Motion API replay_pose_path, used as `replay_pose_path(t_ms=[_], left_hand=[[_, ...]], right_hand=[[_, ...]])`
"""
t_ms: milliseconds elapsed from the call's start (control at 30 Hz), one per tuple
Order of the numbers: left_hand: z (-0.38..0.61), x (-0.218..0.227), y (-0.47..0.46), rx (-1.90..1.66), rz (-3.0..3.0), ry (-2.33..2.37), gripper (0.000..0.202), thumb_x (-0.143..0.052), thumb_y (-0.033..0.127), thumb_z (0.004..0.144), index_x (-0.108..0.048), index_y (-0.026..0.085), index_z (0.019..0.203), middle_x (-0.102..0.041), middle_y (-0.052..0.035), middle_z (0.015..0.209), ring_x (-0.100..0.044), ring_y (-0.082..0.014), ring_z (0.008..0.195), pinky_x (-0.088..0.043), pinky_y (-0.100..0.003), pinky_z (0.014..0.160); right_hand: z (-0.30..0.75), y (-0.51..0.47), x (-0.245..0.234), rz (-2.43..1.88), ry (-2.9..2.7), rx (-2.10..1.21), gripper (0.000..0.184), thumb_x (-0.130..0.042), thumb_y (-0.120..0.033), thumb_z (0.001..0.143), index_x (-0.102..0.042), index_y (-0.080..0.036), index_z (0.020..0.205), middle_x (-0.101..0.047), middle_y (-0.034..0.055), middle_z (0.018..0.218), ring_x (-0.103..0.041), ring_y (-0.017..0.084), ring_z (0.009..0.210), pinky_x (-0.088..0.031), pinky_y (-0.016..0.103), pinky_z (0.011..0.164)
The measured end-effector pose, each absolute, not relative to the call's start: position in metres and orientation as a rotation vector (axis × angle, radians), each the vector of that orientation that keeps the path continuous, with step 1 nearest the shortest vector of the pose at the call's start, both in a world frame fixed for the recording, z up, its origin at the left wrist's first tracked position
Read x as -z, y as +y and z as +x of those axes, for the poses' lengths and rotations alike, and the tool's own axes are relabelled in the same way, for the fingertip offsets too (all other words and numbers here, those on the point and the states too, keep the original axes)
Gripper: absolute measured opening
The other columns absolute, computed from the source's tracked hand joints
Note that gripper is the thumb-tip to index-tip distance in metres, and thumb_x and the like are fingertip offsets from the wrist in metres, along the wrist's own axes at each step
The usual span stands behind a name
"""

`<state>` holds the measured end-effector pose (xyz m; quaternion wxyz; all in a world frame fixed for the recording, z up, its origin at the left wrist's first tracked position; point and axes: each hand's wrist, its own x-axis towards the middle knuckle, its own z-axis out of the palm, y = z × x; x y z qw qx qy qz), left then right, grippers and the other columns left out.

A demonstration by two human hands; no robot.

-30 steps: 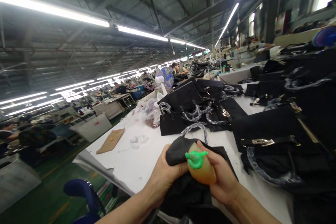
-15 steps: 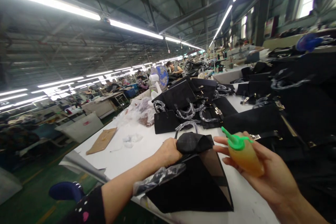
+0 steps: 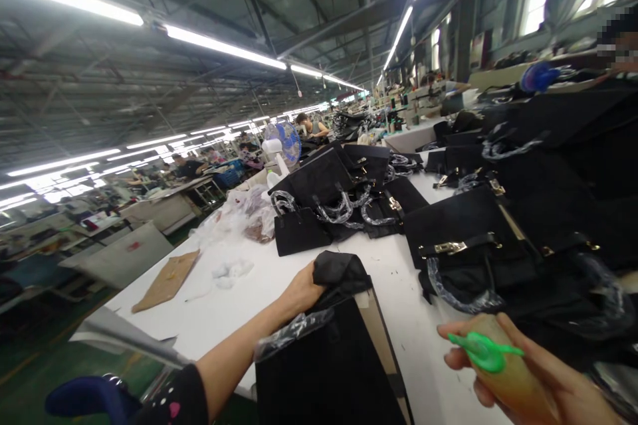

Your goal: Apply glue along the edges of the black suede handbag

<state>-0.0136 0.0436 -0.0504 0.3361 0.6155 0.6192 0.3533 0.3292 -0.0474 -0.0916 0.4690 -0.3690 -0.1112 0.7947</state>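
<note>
My left hand (image 3: 299, 292) is closed on the bunched black lining (image 3: 341, 273) at the open end of a black handbag (image 3: 323, 372). The bag lies on the white table at the bottom of the view, with a plastic-wrapped handle (image 3: 294, 335) beside my forearm. Along the bag's right side runs a strip of brown backing (image 3: 376, 335). In my right hand (image 3: 565, 378), at the lower right, is a squeeze bottle (image 3: 523, 388) of amber liquid. Its green nozzle cap (image 3: 486, 350) tips toward the camera. Bottle and bag are apart.
Several black handbags with wrapped handles are heaped at the table's back (image 3: 319, 179) and right side (image 3: 468, 222). A brown piece (image 3: 167, 281) and clear plastic (image 3: 233, 272) lie left, near a plastic pile (image 3: 244, 212). A fan (image 3: 284, 143) stands behind. A person (image 3: 623, 40) appears far right.
My right hand has moved down and right with the bottle, away from the bag's opening. My left hand still grips the lining. The view has turned right, bringing a person in at the right edge.
</note>
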Motion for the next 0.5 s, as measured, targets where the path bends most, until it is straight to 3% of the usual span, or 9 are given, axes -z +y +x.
replay_pose_path(t_ms=[100, 200, 367, 433, 500], left_hand=[[-0.014, 0.061, 0.046, -0.661, 1.729, 1.664, 0.050, -0.083, 0.029, 0.059, -0.073, 0.020, 0.107, -0.077, -0.0054, 0.104, -0.068, -0.0302, 0.101, -0.053, -0.037, 0.090], [-0.012, 0.070, 0.046, -0.452, 1.844, 1.693, 0.034, -0.080, 0.032, 0.062, -0.076, 0.022, 0.094, -0.077, -0.0036, 0.096, -0.069, -0.0293, 0.097, -0.051, -0.033, 0.085], [-0.010, 0.091, 0.052, -0.183, 1.974, 1.816, 0.011, -0.073, 0.027, 0.068, -0.074, 0.022, 0.078, -0.073, -0.0070, 0.077, -0.069, -0.0302, 0.084, -0.049, -0.036, 0.079], [-0.010, 0.100, 0.053, -0.108, 2.032, 1.851, 0.004, -0.069, 0.023, 0.069, -0.071, 0.020, 0.070, -0.070, -0.0094, 0.072, -0.068, -0.0318, 0.081, -0.048, -0.038, 0.077], [-0.010, 0.106, 0.051, -0.082, 2.094, 1.838, 0.006, -0.064, 0.022, 0.072, -0.069, 0.019, 0.071, -0.070, -0.0108, 0.080, -0.068, -0.0307, 0.082, -0.048, -0.038, 0.077]], right_hand=[[0.327, -0.050, 0.098, -0.951, -0.190, -1.916, 0.039, -0.076, -0.052, 0.074, -0.079, -0.017, 0.093, -0.075, 0.0158, 0.109, -0.070, 0.033, 0.090, -0.056, 0.034, 0.054], [0.330, -0.055, 0.105, -1.006, -0.204, -1.845, 0.041, -0.076, -0.053, 0.073, -0.077, -0.018, 0.095, -0.076, 0.0132, 0.107, -0.070, 0.033, 0.092, -0.053, 0.032, 0.048], [0.337, -0.069, 0.121, -1.084, -0.290, -1.860, 0.042, -0.073, -0.059, 0.076, -0.075, -0.018, 0.087, -0.074, 0.0099, 0.076, -0.065, 0.021, 0.065, -0.045, 0.024, 0.043], [0.338, -0.074, 0.128, -1.084, -0.312, -1.891, 0.042, -0.072, -0.060, 0.077, -0.075, -0.019, 0.086, -0.073, 0.0090, 0.074, -0.062, 0.018, 0.061, -0.046, 0.023, 0.045], [0.338, -0.077, 0.132, -1.084, -0.330, -1.898, 0.045, -0.071, -0.062, 0.077, -0.075, -0.018, 0.087, -0.074, 0.0099, 0.075, -0.061, 0.018, 0.061, -0.047, 0.023, 0.047]])
